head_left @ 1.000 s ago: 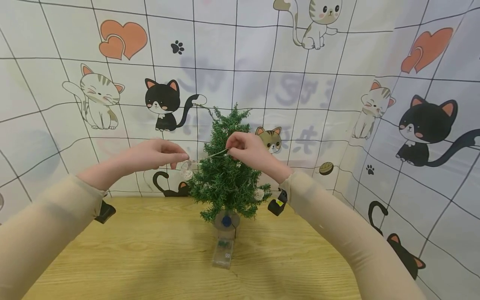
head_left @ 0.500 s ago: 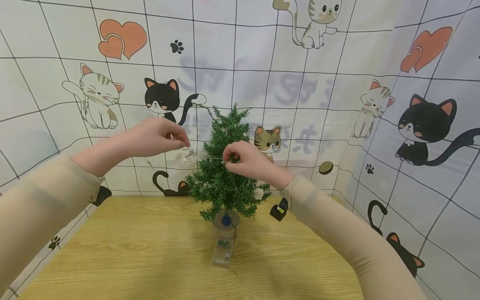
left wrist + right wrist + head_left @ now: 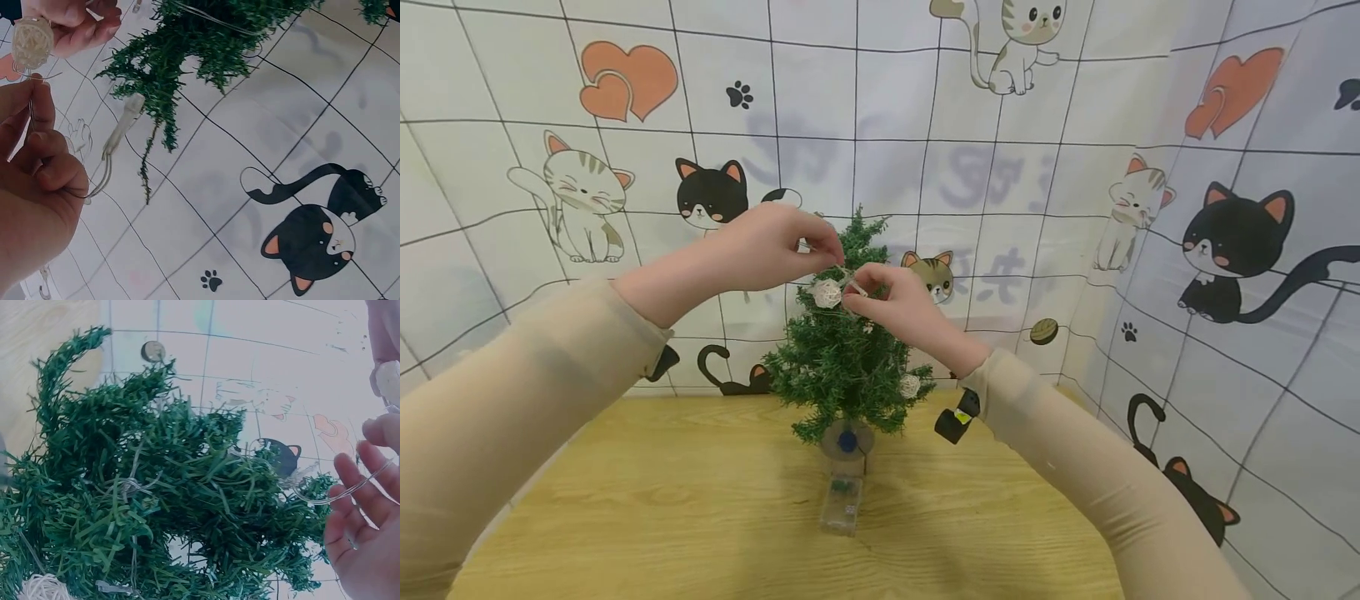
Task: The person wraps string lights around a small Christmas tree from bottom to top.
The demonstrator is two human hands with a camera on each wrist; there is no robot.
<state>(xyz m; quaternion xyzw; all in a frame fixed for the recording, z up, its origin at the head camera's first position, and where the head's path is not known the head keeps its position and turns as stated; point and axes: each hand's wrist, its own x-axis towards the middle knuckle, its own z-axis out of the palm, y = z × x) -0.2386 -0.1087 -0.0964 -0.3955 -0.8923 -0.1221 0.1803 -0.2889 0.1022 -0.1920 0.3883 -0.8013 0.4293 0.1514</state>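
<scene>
My left hand (image 3: 775, 246) is in front of the upper part of a small green artificial Christmas tree (image 3: 842, 358). It pinches the clear wire of a string of ball lights, seen running between its fingertips in the left wrist view. A white woven ball light (image 3: 827, 293) hangs at these fingertips. Close by on the right, my right hand (image 3: 902, 308) has its thumb and forefinger on the same string beside the ball. In the right wrist view the thin wire (image 3: 350, 489) crosses its fingers. Another white ball light (image 3: 909, 387) sits among the lower right branches.
The tree's round base with a blue centre (image 3: 847, 442) stands on a wooden table (image 3: 685, 483). A clear plastic box (image 3: 841, 504), perhaps a battery case, lies in front. Behind hangs a white gridded cloth (image 3: 820, 92) with cartoon cats.
My left hand has moved up and right, bringing the ball light from the tree's left side to its upper front. My right hand has dipped, then risen slightly. Both hands are now close together.
</scene>
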